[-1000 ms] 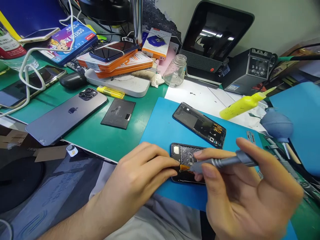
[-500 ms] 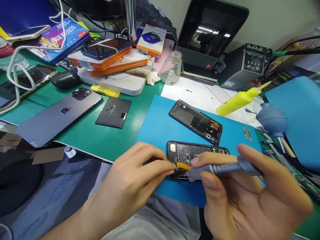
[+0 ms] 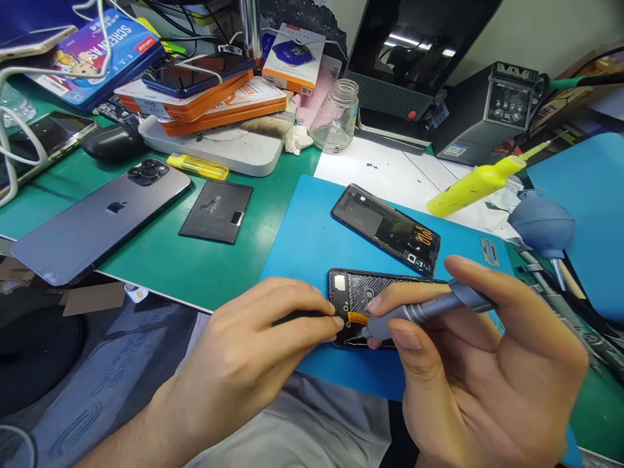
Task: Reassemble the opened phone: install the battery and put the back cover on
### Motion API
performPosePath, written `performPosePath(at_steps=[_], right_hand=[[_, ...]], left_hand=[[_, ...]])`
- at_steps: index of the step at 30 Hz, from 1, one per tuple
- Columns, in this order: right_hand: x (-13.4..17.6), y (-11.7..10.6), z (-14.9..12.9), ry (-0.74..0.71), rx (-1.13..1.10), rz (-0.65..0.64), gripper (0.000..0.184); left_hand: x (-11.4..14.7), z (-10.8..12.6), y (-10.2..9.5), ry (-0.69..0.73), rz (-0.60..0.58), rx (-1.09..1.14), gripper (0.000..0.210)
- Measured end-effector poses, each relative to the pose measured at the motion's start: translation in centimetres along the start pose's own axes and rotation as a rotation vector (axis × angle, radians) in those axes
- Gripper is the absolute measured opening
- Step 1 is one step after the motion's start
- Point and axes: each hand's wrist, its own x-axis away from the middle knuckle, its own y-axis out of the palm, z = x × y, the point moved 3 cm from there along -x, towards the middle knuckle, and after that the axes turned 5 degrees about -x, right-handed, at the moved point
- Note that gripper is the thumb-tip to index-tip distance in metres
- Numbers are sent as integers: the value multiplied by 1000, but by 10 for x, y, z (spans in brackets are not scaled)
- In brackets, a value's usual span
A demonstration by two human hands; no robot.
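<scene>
Opened phone (image 3: pixel 358 292): in the head view it lay flat by the blue mat (image 3: pixel 305 237)'s near edge, close to the person, likely for a good look straight down.

Left hand (image 3: pixel 266 338): fingertips bunched at the phone's left end beside the orange flex cable (image 3: pixel 358 318), probably bracing it; whether they pinched or merely pressed, I couldn't tell.

Right hand (image 3: pixel 480 370): thumb and fingers clamped round the precision screwdriver (image 3: pixel 423 311), index finger up on its rear end, seemingly to push down while the others turned the barrel.

Screwdriver tip: down it pointed, among the parts below the cable, too small to say whether it sat in a screw.

Back cover (image 3: pixel 387 229): slanted towards the mat's far edge, inside upward, near the phone but apart from it, perhaps parked out of the way.

iPhone (image 3: pixel 104 214): face down off to the left, its lower end jutting past the bench (image 3: pixel 256 260)'s near edge.

Hidden: the right hand covered much of the phone's right part, and the left thumb barely showed.

Cut off: the black-screened monitor (image 3: pixel 414 45) lost its top to the frame.
</scene>
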Motion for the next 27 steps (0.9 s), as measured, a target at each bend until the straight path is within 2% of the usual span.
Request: performPosePath(at_steps=[6, 10, 14, 18, 21, 24, 27], right_hand=[[-3, 0, 1, 74, 22, -45, 64], [-2, 0, 0, 52, 33, 11, 64], [-4, 0, -3, 24, 66, -24, 67], [-5, -3, -3, -59, 126, -41, 66], [1, -4, -2, -13, 64, -34, 71], [17, -5, -5, 83, 80, 115, 61], [40, -9, -8, 115, 181, 370, 42]], left_hand=[[0, 1, 1, -21, 3, 1, 19], [1, 1, 1, -22, -1, 3, 19], [1, 1, 0, -3, -37, -19, 20], [-2, 1, -2, 179, -92, -184, 22], [-8, 1, -6, 328, -177, -261, 29], [-15, 3, -9, 395, -272, -340, 38], [-21, 3, -12, 414, -336, -368, 42]])
